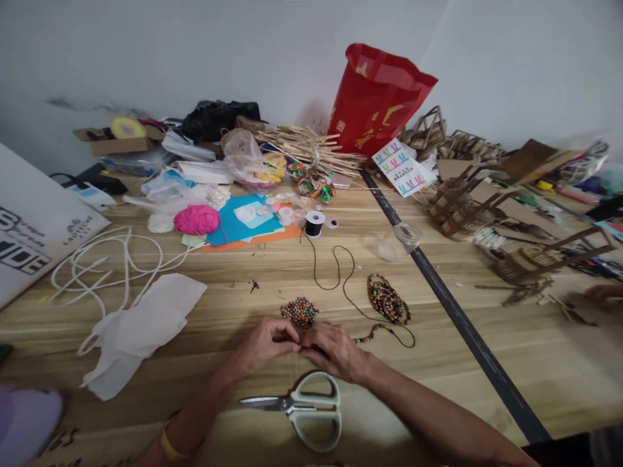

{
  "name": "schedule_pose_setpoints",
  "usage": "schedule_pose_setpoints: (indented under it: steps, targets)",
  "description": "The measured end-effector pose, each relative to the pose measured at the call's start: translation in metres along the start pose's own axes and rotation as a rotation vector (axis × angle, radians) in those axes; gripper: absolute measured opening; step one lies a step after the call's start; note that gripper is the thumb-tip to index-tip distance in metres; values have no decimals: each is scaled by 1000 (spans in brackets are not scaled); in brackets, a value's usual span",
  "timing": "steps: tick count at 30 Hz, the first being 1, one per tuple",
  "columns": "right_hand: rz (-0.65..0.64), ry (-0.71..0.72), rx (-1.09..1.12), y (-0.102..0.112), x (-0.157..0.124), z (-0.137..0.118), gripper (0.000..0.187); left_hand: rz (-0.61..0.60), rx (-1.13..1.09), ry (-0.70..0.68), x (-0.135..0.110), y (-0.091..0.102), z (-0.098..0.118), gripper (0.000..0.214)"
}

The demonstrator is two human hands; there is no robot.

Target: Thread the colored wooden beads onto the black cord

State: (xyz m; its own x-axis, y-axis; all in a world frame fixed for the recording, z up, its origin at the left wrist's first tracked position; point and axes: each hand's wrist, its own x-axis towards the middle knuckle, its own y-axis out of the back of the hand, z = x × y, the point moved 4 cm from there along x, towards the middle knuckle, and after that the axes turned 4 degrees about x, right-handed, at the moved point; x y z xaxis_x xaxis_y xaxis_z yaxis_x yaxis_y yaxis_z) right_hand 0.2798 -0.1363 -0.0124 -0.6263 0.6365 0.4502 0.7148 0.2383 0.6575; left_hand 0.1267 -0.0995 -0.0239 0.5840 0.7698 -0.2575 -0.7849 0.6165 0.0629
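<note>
My left hand [266, 340] and my right hand [333, 350] meet fingertip to fingertip, both pinched closed. A tiny reddish spot shows between the fingertips, too small to name. From behind my right hand a beaded cord [372, 334] comes out to the right, its strung part ending in bare black cord. Just beyond my fingers lies a pile of loose multicoloured beads [299, 312]. A coiled bead strand [388, 299] rests to the right of it. Black cord [339, 272] winds across the table from a spool [314, 224]. Pale-handled scissors [311, 410] lie open below my hands.
White cord [129, 259] and crumpled white sheets [146, 324] lie left. Behind are pink yarn [197, 220], blue paper [248, 227], plastic bags and thin wooden strips. A red bag [377, 97] stands at the back; small woven baskets [525, 264] are right. Another person's hand [603, 293] shows at the right edge.
</note>
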Motion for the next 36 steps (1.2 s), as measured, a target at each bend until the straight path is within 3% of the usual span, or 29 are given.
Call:
schedule_pose_setpoints:
  steps: [6,9,17,20,25,30,33,36]
  targets:
    - [-19,2,-1,2,2,-3,12,6,54,1,0,1,0,10]
    - [32,-28,41,9,3,-5,21,-4,87,-11,-1,1,4,9]
    - [302,-384,364,34,3,9,32,10,135,-34,-2,4,7,13]
    - [251,-364,405,29,6,5,28,59,150,-53,-2,2,9,13]
    - [124,-227,275,12,9,-5,16,112,159,-102,-2,-3,14,13]
    - [39,-250,212,20,9,0,4,65,118,-98,-3,2,16,16]
    - [-51,-411,299,35,8,6,8,40,76,-88,-3,8,16,18]
    - [55,-645,405,53,3,15,22,7,64,-87,-3,10,15,19]
